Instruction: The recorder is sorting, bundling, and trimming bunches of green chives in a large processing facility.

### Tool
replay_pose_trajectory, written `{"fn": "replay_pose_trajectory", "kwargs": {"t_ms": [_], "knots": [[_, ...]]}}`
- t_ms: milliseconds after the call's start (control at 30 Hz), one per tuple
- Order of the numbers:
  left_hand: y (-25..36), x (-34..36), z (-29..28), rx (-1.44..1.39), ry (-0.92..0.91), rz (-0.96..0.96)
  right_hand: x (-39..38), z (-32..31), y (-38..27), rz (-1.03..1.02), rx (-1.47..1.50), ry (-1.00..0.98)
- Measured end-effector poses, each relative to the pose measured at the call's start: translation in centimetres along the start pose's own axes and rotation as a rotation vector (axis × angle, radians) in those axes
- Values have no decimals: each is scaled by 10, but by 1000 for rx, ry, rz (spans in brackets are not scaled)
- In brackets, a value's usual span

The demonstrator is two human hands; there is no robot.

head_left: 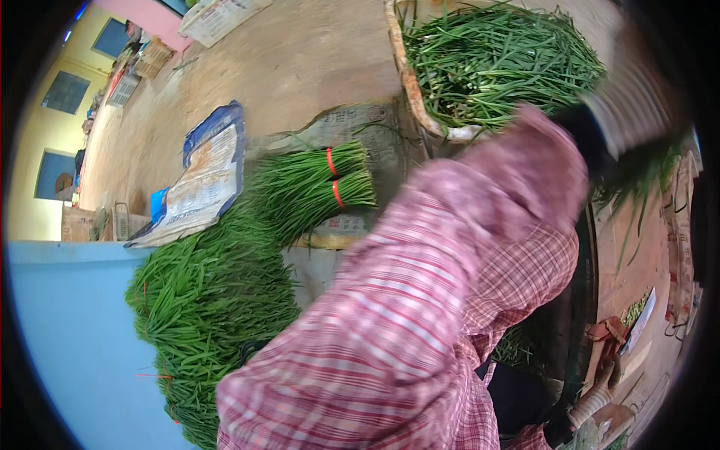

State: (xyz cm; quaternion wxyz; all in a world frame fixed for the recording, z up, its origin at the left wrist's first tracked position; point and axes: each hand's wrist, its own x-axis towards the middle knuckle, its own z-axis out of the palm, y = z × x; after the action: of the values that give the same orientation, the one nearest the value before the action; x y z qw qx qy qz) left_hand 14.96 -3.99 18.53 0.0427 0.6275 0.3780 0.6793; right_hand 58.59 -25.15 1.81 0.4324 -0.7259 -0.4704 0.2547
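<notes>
My left arm, in a pink plaid sleeve, crosses the view toward the upper right. My left hand (637, 97), in a striped glove, is blurred there, with loose garlic chives (637, 180) hanging from it; its fingers are hard to see. At the lower right, my right hand (600, 401) has fingers apart near a red-topped object (607, 330) of unclear kind. Two chive bunches with red bands (330, 184) lie left of my sleeve. A big heap of chive bunches (210, 322) spreads in front of them.
A worn tub (410, 82) full of loose chives stands at the upper right. A printed sack (202, 172) lies beside the bunches, near a light blue wall or panel (67, 322). White crates (217, 19) stand on the concrete floor farther off.
</notes>
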Motion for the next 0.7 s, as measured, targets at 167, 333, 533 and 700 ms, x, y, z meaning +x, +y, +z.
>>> {"fn": "replay_pose_trajectory", "kwargs": {"t_ms": [167,333,533,700], "knots": [[38,-12,-213,-284,-118,-233,0,22,-32,7,-91,-117],[40,-35,-354,164,-173,-282,28,34,6,-99,-66,-280],[-33,-110,-472,1087,-539,-476,25,43,-21,41,-73,-293],[-47,-179,-439,993,-794,-962,24,30,-30,30,-159,-322]]}}
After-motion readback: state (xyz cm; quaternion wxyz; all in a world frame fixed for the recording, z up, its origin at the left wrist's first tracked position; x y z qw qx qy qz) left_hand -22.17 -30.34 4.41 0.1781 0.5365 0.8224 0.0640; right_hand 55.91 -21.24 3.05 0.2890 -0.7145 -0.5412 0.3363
